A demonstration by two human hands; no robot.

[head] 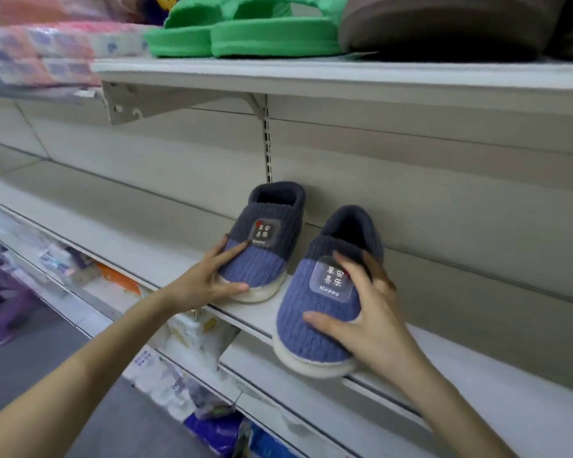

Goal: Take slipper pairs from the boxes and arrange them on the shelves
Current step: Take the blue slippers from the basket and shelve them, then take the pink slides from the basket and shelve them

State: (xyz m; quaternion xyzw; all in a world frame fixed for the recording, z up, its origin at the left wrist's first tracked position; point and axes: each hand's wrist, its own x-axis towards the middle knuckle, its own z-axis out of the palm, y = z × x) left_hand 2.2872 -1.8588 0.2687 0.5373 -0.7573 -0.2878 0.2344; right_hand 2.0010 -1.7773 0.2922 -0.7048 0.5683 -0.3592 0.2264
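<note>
Clasping far slipper [269, 259], left hand [206, 283]; right hand [376, 320] grip curls over near slipper [300, 340].

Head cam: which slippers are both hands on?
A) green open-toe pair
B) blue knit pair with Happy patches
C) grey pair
B: the left hand grips the far blue knit slipper, the right hand the near blue knit slipper; the green slippers sit untouched on the upper shelf.
</note>
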